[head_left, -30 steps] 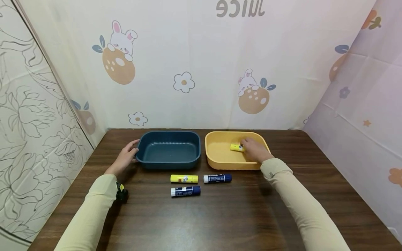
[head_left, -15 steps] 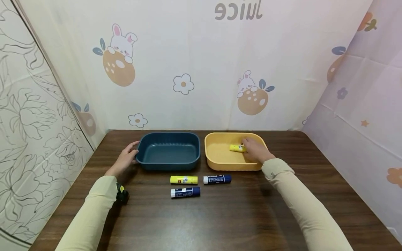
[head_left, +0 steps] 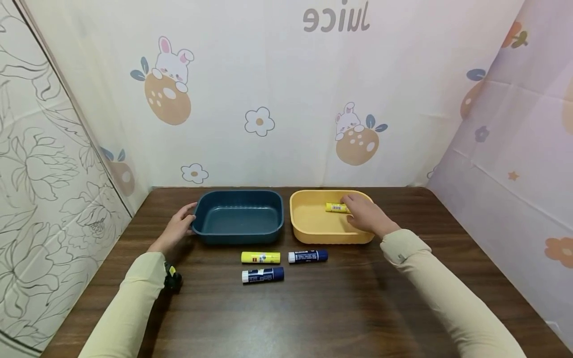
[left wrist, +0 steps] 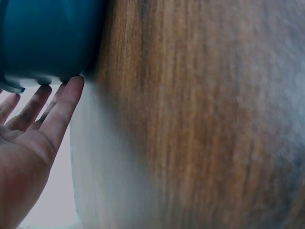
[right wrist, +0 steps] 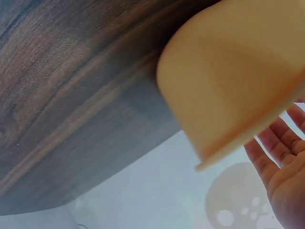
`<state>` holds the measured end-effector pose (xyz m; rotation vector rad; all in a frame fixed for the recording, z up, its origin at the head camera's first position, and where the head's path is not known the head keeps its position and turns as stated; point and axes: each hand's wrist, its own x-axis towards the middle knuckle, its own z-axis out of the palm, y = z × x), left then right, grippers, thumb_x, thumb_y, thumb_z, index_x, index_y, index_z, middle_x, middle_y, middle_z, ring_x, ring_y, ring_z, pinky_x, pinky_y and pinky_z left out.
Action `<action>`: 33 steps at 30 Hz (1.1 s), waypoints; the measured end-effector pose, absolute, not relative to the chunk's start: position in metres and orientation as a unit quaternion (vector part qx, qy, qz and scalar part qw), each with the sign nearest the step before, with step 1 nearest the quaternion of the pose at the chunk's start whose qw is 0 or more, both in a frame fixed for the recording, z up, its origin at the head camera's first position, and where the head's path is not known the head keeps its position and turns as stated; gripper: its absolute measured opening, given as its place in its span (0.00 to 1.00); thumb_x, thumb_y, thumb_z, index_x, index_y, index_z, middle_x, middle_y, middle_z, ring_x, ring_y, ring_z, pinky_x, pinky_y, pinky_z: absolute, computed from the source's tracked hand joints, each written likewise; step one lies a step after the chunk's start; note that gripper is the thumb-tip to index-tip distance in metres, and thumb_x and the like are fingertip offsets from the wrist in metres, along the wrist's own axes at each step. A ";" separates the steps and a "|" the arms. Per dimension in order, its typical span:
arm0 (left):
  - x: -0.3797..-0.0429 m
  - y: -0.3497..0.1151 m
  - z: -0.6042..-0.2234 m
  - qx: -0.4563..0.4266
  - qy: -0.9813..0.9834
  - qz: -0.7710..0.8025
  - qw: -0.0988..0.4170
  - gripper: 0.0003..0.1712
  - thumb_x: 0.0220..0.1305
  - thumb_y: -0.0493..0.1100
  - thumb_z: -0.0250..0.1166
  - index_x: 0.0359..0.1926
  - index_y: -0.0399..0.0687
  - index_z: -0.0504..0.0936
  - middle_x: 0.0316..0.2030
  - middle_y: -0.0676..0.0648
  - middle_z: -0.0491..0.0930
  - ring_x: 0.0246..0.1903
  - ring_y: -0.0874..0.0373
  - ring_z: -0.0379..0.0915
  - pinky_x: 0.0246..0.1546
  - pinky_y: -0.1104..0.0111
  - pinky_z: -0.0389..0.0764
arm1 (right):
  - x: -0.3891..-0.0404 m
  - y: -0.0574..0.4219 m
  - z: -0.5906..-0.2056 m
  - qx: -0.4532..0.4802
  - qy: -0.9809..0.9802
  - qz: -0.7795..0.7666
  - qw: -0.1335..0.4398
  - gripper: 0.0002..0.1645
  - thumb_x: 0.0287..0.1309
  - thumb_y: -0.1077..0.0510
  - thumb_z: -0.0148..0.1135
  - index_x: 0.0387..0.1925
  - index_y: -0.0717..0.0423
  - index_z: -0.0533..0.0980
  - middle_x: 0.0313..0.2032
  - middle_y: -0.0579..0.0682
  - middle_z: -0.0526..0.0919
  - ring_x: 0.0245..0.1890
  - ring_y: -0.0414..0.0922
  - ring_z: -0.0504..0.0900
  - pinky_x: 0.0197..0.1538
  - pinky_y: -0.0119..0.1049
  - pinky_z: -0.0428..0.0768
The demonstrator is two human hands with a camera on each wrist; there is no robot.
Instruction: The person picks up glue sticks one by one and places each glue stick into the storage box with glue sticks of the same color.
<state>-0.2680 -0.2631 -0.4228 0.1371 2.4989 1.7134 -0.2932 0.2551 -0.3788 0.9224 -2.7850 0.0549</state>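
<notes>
My left hand reaches the left end of the dark blue bin; in the left wrist view its straight fingertips touch the bin's outer wall. My right hand extends over the right rim of the yellow bin, fingers loosely extended beside a yellow glue stick lying inside. The hand covers the stick's right end. In the right wrist view the bin wall hides the fingertips. Another yellow glue stick and two navy glue sticks lie in front of the bins.
Both bins stand side by side near the back of the brown wooden table. A printed curtain hangs right behind it. A dark device sits at the left wrist.
The yellow glue stick in the yellow bin has rolled slightly back and now shows a barcode. My right forearm has swung a little rightward. The left hand still touches the blue bin.
</notes>
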 end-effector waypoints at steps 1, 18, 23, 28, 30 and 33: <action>-0.268 -0.263 -0.423 0.045 0.823 0.564 0.054 0.31 0.74 0.40 0.39 0.74 0.38 0.46 0.62 0.26 0.57 0.51 0.36 0.69 0.50 0.52 0.76 | -0.291 0.254 -0.377 0.319 -0.941 0.017 0.109 0.21 0.48 0.67 0.66 0.46 0.67 0.73 0.40 0.60 0.76 0.43 0.56 0.74 0.47 0.50 0.74; -0.268 -0.263 -0.423 0.041 0.816 0.574 0.055 0.30 0.74 0.40 0.38 0.74 0.38 0.45 0.64 0.27 0.55 0.53 0.35 0.68 0.50 0.53 0.76 | -0.238 0.226 -0.362 0.399 -0.895 0.028 0.195 0.23 0.44 0.66 0.70 0.44 0.63 0.74 0.39 0.56 0.75 0.39 0.52 0.75 0.39 0.45 0.77; -0.267 -0.263 -0.422 0.047 0.816 0.574 0.052 0.30 0.74 0.40 0.39 0.74 0.38 0.46 0.63 0.26 0.56 0.52 0.35 0.69 0.49 0.53 0.77 | -0.225 0.217 -0.362 0.411 -0.889 0.034 0.196 0.21 0.45 0.65 0.70 0.44 0.62 0.74 0.40 0.55 0.76 0.40 0.52 0.77 0.41 0.45 0.79; -0.267 -0.263 -0.423 0.047 0.818 0.571 0.052 0.30 0.74 0.41 0.39 0.73 0.38 0.47 0.63 0.27 0.57 0.52 0.36 0.68 0.50 0.53 0.76 | -0.215 0.207 -0.365 0.429 -0.883 0.045 0.187 0.20 0.46 0.65 0.69 0.44 0.61 0.75 0.38 0.52 0.76 0.40 0.48 0.76 0.44 0.42 0.78; -0.267 -0.264 -0.424 0.045 0.818 0.570 0.052 0.30 0.74 0.41 0.39 0.73 0.38 0.47 0.63 0.27 0.57 0.52 0.36 0.68 0.50 0.52 0.76 | -0.212 0.202 -0.367 0.436 -0.881 0.047 0.179 0.19 0.47 0.65 0.68 0.44 0.61 0.76 0.38 0.51 0.75 0.40 0.47 0.76 0.45 0.42 0.77; -0.268 -0.264 -0.424 0.045 0.820 0.569 0.054 0.30 0.75 0.41 0.39 0.73 0.39 0.47 0.63 0.27 0.56 0.53 0.36 0.67 0.51 0.51 0.75 | -0.208 0.196 -0.370 0.443 -0.880 0.050 0.164 0.19 0.48 0.64 0.67 0.44 0.60 0.75 0.38 0.50 0.75 0.39 0.46 0.75 0.43 0.41 0.77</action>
